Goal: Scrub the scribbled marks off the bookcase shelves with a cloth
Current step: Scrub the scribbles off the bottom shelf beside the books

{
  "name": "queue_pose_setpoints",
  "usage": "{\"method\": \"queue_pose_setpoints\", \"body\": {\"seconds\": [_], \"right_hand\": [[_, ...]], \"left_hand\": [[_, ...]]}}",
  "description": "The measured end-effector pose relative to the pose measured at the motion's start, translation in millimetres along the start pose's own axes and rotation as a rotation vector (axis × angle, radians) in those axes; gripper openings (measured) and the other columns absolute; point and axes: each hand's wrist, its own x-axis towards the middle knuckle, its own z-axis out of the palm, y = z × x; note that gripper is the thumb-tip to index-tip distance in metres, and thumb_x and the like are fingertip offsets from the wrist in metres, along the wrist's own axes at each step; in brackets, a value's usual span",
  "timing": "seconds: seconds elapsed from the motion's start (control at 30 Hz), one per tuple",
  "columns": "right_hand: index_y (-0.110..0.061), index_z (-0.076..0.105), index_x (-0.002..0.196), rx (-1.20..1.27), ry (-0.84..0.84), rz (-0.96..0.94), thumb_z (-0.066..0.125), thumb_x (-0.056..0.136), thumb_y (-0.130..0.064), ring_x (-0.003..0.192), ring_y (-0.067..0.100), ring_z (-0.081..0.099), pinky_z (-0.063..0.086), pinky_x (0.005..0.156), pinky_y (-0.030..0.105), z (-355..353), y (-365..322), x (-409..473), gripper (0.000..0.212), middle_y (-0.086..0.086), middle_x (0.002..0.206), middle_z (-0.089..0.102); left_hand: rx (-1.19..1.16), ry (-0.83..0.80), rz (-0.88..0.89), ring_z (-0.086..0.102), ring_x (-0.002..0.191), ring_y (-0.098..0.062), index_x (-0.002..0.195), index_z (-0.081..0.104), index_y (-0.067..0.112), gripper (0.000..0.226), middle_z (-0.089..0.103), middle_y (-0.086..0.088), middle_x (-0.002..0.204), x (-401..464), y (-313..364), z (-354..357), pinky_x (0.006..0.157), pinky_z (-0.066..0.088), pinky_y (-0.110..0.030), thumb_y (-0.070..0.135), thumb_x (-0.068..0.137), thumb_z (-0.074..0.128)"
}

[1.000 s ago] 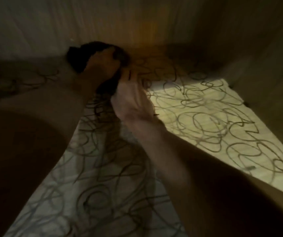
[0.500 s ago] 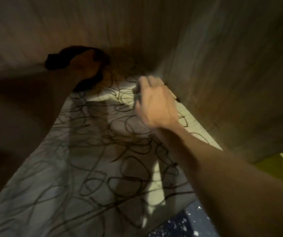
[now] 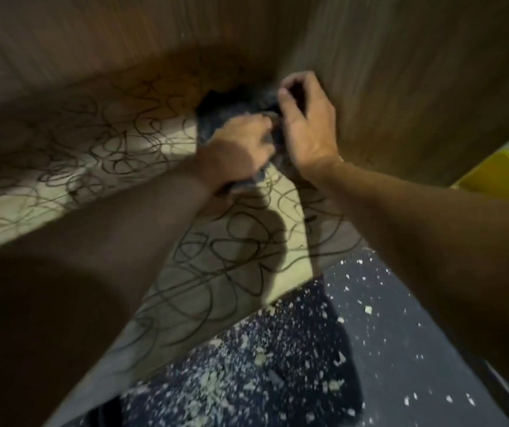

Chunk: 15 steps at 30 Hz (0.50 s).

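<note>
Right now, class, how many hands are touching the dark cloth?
2. The left hand grips the dark cloth from the near side; the right hand holds its right end, by the bookcase's side wall.

Cloth (image 3: 216, 118) lies on the shelf (image 3: 247, 241) at its one-o'clock back corner — floor (image 3: 370, 334) at five o'clock.

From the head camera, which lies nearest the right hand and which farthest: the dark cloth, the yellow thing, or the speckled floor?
1. Dark cloth, gripped at the right hand.
2. Yellow thing, off to its right.
3. Speckled floor, well below, beyond the shelf edge.
</note>
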Motion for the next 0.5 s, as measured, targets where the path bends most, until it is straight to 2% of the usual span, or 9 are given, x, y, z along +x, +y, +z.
{"method": "queue_pose_setpoints", "body": {"seconds": [0.07, 0.13, 0.17, 0.23, 0.27, 0.33, 0.37, 0.43, 0.5], "right_hand": [[-0.017, 0.058, 0.091, -0.022, -0.115, 0.035, 0.052, 0.092, -0.014, 0.082, -0.001, 0.051, 0.036, 0.075, 0.005, -25.0, -4.0, -7.1, 0.007, -0.002, 0.09, 0.06], [-0.019, 0.06, 0.09, -0.031, -0.203, 0.039, 0.052, 0.093, -0.014, 0.079, 0.002, 0.055, 0.041, 0.076, 0.011, -44.8, -12.1, -8.2, 0.01, -0.003, 0.085, 0.063], [-0.021, 0.061, 0.089, -0.033, -0.235, 0.052, 0.052, 0.092, -0.014, 0.081, 0.005, 0.057, 0.043, 0.079, 0.016, -50.9, -16.4, -8.0, 0.012, -0.004, 0.085, 0.064], [-0.022, 0.064, 0.092, -0.064, -0.293, 0.096, 0.052, 0.092, -0.01, 0.088, 0.01, 0.059, 0.044, 0.085, 0.022, -56.3, -24.3, -13.2, 0.017, -0.005, 0.09, 0.065], [-0.019, 0.067, 0.095, -0.086, -0.326, 0.11, 0.051, 0.091, -0.004, 0.091, 0.01, 0.058, 0.043, 0.087, 0.022, -57.8, -26.8, -20.7, 0.021, -0.003, 0.093, 0.066], [-0.011, 0.068, 0.101, -0.153, -0.414, 0.116, 0.048, 0.088, 0.005, 0.096, 0.007, 0.056, 0.041, 0.091, 0.018, -59.5, -27.5, -42.7, 0.029, 0.001, 0.102, 0.066], [-0.012, 0.068, 0.104, -0.185, -0.453, 0.125, 0.047, 0.087, 0.005, 0.099, 0.006, 0.054, 0.038, 0.093, 0.015, -61.8, -28.3, -53.6, 0.032, 0.001, 0.109, 0.064], [-0.016, 0.066, 0.11, -0.22, -0.492, 0.161, 0.049, 0.088, 0.003, 0.107, 0.006, 0.052, 0.033, 0.095, 0.013, -65.2, -28.0, -74.0, 0.034, 0.0, 0.119, 0.059], [-0.017, 0.062, 0.117, -0.263, -0.471, 0.178, 0.052, 0.088, 0.001, 0.115, 0.011, 0.049, 0.034, 0.102, 0.018, -72.2, -24.1, -90.8, 0.035, -0.001, 0.124, 0.055]], "left_hand": [[-0.106, 0.038, 0.069, 0.058, 0.099, -0.035, 0.108, 0.064, 0.008, 0.04, 0.063, -0.017, 0.103, -27.1, 47.0, -19.2, 0.089, 0.048, -0.047, 0.036, 0.084, 0.051], [-0.151, 0.029, 0.238, 0.058, 0.11, -0.039, 0.116, 0.065, 0.005, 0.043, 0.064, -0.022, 0.114, -62.4, 84.1, -17.5, 0.104, 0.04, -0.056, 0.029, 0.083, 0.052], [-0.166, -0.016, 0.271, 0.05, 0.125, -0.035, 0.124, 0.062, 0.008, 0.045, 0.058, -0.019, 0.129, -77.7, 97.8, -16.7, 0.114, 0.024, -0.049, 0.025, 0.083, 0.055], [-0.264, -0.159, 0.296, 0.027, 0.136, -0.012, 0.133, 0.055, 0.013, 0.049, 0.044, -0.006, 0.144, -101.4, 112.9, -14.0, 0.114, -0.002, -0.02, 0.026, 0.085, 0.056], [-0.318, -0.184, 0.345, 0.029, 0.132, -0.007, 0.13, 0.058, 0.012, 0.048, 0.048, -0.006, 0.142, -112.2, 119.5, -13.5, 0.114, -0.001, -0.018, 0.029, 0.085, 0.053], [-0.483, -0.209, 0.315, 0.046, 0.119, 0.0, 0.118, 0.066, 0.01, 0.033, 0.062, -0.005, 0.127, -130.9, 126.1, -23.8, 0.113, 0.026, -0.023, 0.024, 0.089, 0.057], [-0.581, -0.254, 0.204, 0.054, 0.107, 0.003, 0.109, 0.069, 0.012, 0.021, 0.068, -0.001, 0.114, -134.3, 125.5, -37.4, 0.101, 0.04, -0.019, 0.018, 0.092, 0.06], [-0.827, -0.262, -0.067, 0.062, 0.08, -0.001, 0.094, 0.068, 0.018, 0.01, 0.069, 0.003, 0.092, -134.5, 113.0, -66.1, 0.074, 0.05, -0.019, 0.012, 0.092, 0.059], [-1.001, -0.066, -0.275, 0.063, 0.073, -0.008, 0.089, 0.067, 0.011, 0.006, 0.069, -0.005, 0.084, -129.8, 99.7, -90.5, 0.068, 0.048, -0.022, 0.011, 0.09, 0.061]]}}
